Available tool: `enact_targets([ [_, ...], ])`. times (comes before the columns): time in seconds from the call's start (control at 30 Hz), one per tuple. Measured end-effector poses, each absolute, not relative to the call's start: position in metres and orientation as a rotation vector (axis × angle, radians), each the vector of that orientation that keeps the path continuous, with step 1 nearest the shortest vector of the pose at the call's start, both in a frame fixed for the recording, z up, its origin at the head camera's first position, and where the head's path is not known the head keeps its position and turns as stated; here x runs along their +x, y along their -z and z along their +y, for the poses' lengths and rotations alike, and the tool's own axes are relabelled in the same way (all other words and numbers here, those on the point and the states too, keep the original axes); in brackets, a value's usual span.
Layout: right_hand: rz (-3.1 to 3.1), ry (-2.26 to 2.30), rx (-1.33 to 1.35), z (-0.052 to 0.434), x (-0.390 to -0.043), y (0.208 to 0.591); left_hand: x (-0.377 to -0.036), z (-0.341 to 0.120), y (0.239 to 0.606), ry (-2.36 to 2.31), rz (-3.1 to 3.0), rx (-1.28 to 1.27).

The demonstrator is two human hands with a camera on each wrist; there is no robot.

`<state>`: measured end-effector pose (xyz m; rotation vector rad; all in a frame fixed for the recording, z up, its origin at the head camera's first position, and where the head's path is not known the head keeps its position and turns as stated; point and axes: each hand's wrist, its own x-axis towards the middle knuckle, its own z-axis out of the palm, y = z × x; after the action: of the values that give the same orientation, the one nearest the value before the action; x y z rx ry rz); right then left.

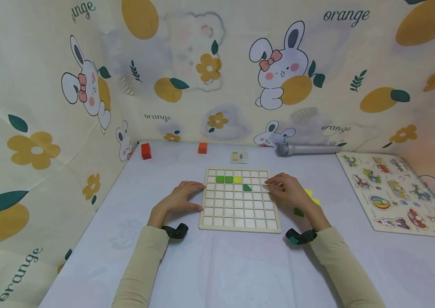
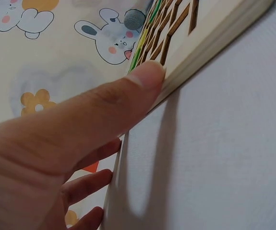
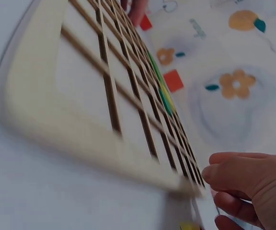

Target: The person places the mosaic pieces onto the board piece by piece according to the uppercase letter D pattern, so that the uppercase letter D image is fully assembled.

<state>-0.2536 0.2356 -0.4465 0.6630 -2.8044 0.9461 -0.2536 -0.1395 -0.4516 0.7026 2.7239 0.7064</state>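
A pale wooden grid board (image 1: 240, 230) lies on the white table. In its cells sit two green squares (image 1: 224, 179), a yellow square (image 1: 238, 179) and a green rounded piece (image 1: 247, 188). My left hand (image 1: 182, 197) rests at the board's left edge, thumb and fingers spread; in the left wrist view the thumb (image 2: 145, 76) touches the rim. Over at the right edge, my right hand (image 1: 290, 191) has its fingers loosely bent, fingertips at the rim. No piece shows between them in the right wrist view. Loose yellow pieces (image 1: 315, 200) and a green piece (image 1: 299, 212) lie partly hidden beside that hand.
Two red blocks (image 1: 146, 151) (image 1: 202, 148) and a small patterned card (image 1: 239, 157) stand behind the board. A grey microphone (image 1: 310, 149) lies at the back right, near a picture puzzle board (image 1: 388, 209). Printed cloth walls (image 1: 233, 124) enclose the table.
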Motion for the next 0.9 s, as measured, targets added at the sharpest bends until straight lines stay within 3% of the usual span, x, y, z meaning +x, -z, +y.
enact_targets([
  [0.37, -2.866, -0.932, 0.504, 0.277, -0.242, 0.452, -0.252, -0.139, 0.449, -0.716, 2.715, 0.691],
  [0.9, -2.930, -0.873, 0.476, 0.282, -0.244, 0.457, -0.251, -0.139, 0.448, -0.733, 2.715, 0.691],
])
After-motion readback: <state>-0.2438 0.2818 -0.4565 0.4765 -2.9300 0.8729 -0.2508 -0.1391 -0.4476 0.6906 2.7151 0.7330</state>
